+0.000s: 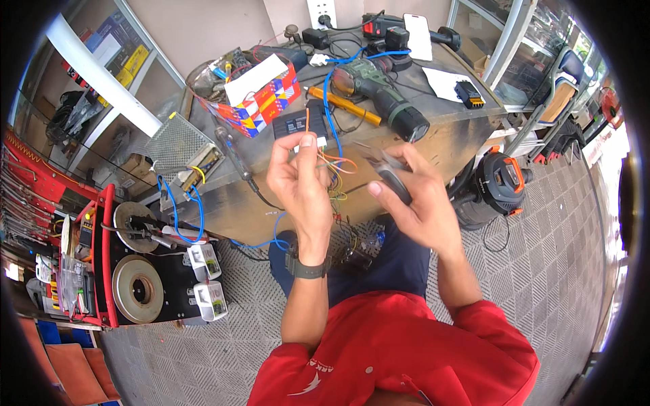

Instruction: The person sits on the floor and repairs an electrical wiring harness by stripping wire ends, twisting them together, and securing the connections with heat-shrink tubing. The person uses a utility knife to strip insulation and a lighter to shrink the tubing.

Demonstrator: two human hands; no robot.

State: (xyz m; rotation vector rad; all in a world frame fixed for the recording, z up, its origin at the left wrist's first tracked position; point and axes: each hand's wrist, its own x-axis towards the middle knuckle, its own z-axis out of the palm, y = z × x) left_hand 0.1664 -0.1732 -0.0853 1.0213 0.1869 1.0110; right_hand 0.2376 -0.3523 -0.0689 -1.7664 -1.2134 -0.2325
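Worktop (467,132) before me: dark grey top, scuffed brown wooden front. To my left on it: perforated metal box (181,143), black pen-shaped tool (233,152) with cord, open patterned box (269,103) full of odds and ends. Toward middle: orange-yellow bar-shaped tool (347,106), green-and-black cordless drill (379,95) just beyond its end. To my right: white sheet (437,84), small black-and-yellow device (469,95) at sheet's edge. Along back: black adapter (315,38), red-and-black power tool (380,27).

2 hands (301,177); 1 vacuum cleaner (490,189)

Red short-sleeved shirt (393,338), dark wrist strap (311,271), navy trousers (410,272)
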